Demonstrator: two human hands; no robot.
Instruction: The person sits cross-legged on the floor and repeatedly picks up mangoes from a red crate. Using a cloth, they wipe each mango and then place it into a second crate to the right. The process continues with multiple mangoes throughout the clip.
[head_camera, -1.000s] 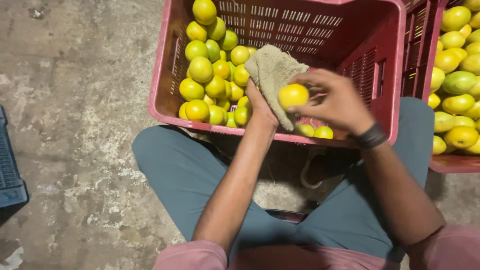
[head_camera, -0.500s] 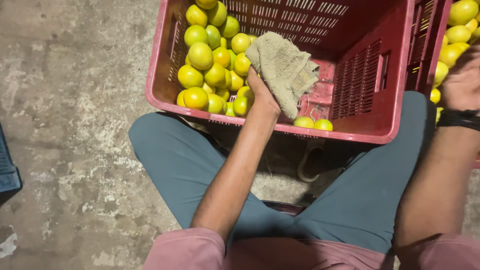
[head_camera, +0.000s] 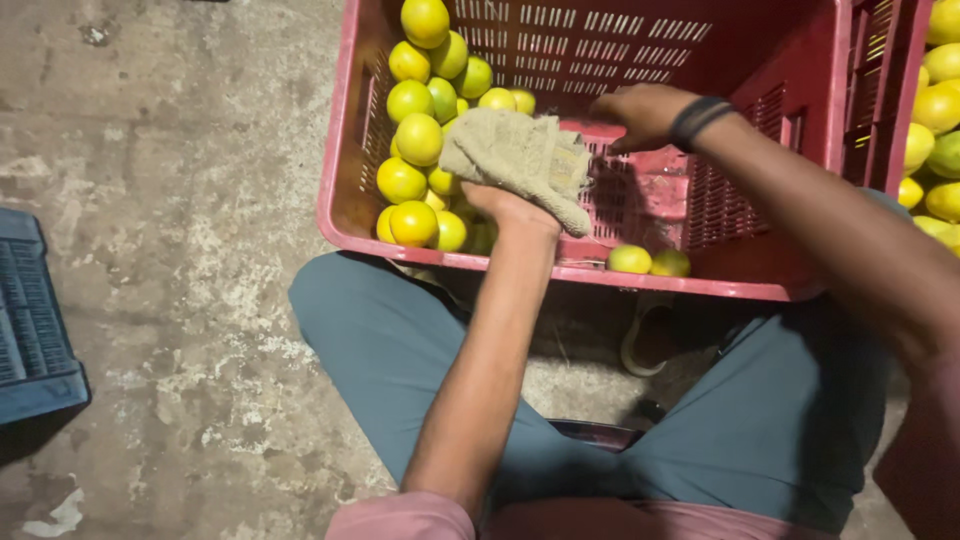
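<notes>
The left hand (head_camera: 510, 205) is clamped on a rag (head_camera: 515, 160), draped ready for wiping; beside it, the right hand (head_camera: 640, 112) reaches, fingers apart and empty, into the red crate (head_camera: 340, 200) toward the fruit (head_camera: 420, 138).

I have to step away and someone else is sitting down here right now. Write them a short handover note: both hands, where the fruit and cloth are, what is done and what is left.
Left hand: holds the beige cloth over the red crate.
Right hand: empty, palm down, inside that crate near its back wall.
Fruit: a pile of yellow-green citrus fills the crate's left side; two loose fruits lie at its front wall. A second crate on the right holds more citrus.
Done: cannot be judged from this view alone.
Left: the pile in the red crate looks untouched by either hand.
</notes>
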